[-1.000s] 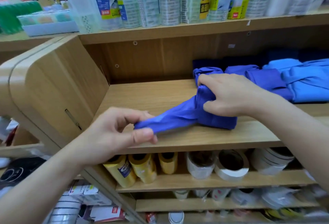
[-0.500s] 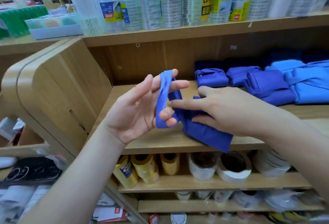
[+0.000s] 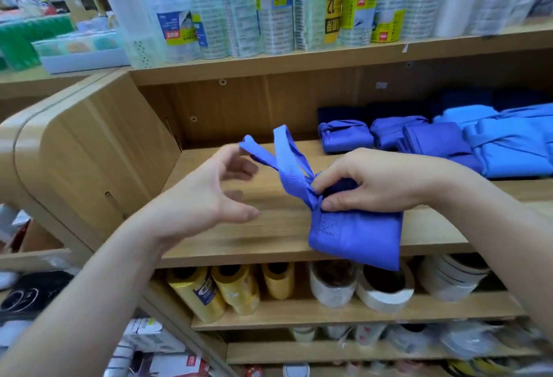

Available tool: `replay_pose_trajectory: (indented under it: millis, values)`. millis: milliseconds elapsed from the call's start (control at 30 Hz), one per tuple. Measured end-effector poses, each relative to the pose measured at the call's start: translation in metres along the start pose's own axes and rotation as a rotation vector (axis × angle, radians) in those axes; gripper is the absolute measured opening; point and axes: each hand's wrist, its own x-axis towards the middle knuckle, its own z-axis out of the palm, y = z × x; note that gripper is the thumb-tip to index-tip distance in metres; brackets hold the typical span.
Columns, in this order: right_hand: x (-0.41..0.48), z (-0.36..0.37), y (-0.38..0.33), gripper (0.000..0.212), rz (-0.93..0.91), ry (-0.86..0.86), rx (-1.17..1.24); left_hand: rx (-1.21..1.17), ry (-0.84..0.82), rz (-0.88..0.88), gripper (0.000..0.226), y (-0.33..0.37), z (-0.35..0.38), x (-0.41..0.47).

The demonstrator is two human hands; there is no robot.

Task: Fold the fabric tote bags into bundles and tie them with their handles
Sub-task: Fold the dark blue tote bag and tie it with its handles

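Observation:
A folded purple-blue tote bag point(image 3: 357, 237) lies at the front edge of the wooden shelf point(image 3: 269, 236). Its handles point(image 3: 285, 156) stick up and to the left from the bundle's top. My right hand point(image 3: 368, 183) pinches the bundle where the handles gather. My left hand point(image 3: 209, 197) hovers to the left with fingers spread and loosely bent. Its fingertips are at the end of one handle loop; a grip on it does not show.
Tied blue bundles point(image 3: 345, 135) and lighter blue bags point(image 3: 508, 146) are stacked at the shelf's back right. Tape rolls point(image 3: 383, 287) and yellow rolls point(image 3: 209, 290) fill the shelf below. Packaged goods point(image 3: 269, 8) stand on the shelf above. A wooden side panel point(image 3: 89, 155) closes the left.
The handle has come off my left fingers, and the left hand has drawn back to the left. The handles now stand free above the bundle. My right hand pinches the gathered top.

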Motion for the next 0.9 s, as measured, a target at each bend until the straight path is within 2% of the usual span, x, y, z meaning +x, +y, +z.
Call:
replay_pose_trajectory:
  millis: [33,100,167,200,233,300,333,367,467,533,700,800,867,900]
  values:
    - [0.000,-0.002,0.000,0.020,-0.007,-0.024,0.005,0.264,0.128,0.092,0.085,0.004,-0.003,0.001]
    - [-0.001,-0.005,0.000,0.027,-0.009,-0.078,0.012,0.601,0.328,0.424,0.088,0.013,-0.007,0.004]
    - [-0.003,-0.007,0.001,0.023,-0.013,-0.115,0.026,0.817,0.291,0.708,0.095,0.025,-0.003,0.006]
    - [-0.003,-0.008,0.002,0.018,-0.018,-0.124,0.037,0.935,0.227,0.828,0.089,0.030,0.002,0.009]
    - [-0.003,-0.008,0.003,0.014,-0.020,-0.133,0.046,1.020,0.177,0.931,0.072,0.032,0.008,0.012]
    - [-0.005,-0.008,0.008,0.015,-0.006,-0.143,0.079,1.000,0.123,1.050,0.021,0.035,0.015,0.021]
    - [-0.007,-0.007,0.012,0.016,0.006,-0.132,0.108,0.929,0.086,1.038,0.007,0.035,0.014,0.023]
    - [-0.009,-0.007,0.016,0.017,0.020,-0.104,0.150,0.813,0.027,0.977,0.004,0.035,0.014,0.023]
    - [-0.018,-0.002,0.028,0.024,0.030,0.000,0.397,0.387,-0.164,0.592,0.011,0.041,0.013,0.014]
    - [-0.021,0.003,0.034,0.034,-0.001,0.047,0.562,0.107,-0.226,0.411,0.023,0.043,0.012,0.010]
    - [-0.024,0.016,0.046,0.055,-0.021,0.195,0.870,-0.186,-0.200,0.354,0.039,0.027,0.002,0.017]
    - [-0.022,0.021,0.044,0.038,-0.033,0.322,1.086,-0.471,-0.258,0.267,0.038,0.013,-0.002,0.021]
    - [-0.019,0.027,0.038,0.022,-0.009,0.482,1.203,-0.563,-0.371,0.257,0.032,0.012,0.000,0.021]
    - [-0.017,0.030,0.035,0.023,0.012,0.553,1.260,-0.571,-0.401,0.259,0.028,0.012,0.003,0.022]
